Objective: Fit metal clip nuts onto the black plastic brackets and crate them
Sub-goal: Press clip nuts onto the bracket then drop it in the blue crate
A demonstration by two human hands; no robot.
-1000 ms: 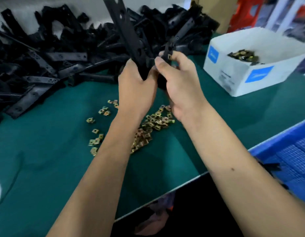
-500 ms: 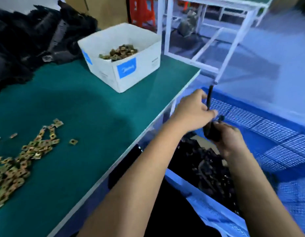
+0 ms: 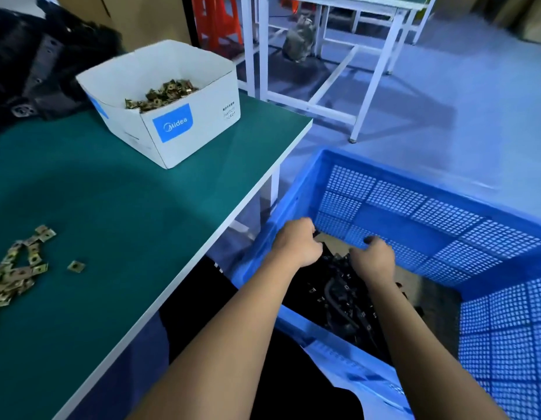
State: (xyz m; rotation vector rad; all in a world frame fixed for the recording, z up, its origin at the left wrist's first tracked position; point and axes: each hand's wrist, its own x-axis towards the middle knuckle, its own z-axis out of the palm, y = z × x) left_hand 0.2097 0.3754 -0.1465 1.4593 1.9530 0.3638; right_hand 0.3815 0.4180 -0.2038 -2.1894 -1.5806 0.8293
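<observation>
While both forearms reach down from the bottom edge into the blue crate, the left hand and right hand sit low over the black brackets heaped against the crate's near wall. Both hands have curled fingers; whether either grasps a bracket I cannot tell. On the green table, loose nuts lie by the left edge, and a white box of nuts stands near the far right corner.

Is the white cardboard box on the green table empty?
No, the white cardboard box on the green table holds a heap of brass-coloured clip nuts.
</observation>
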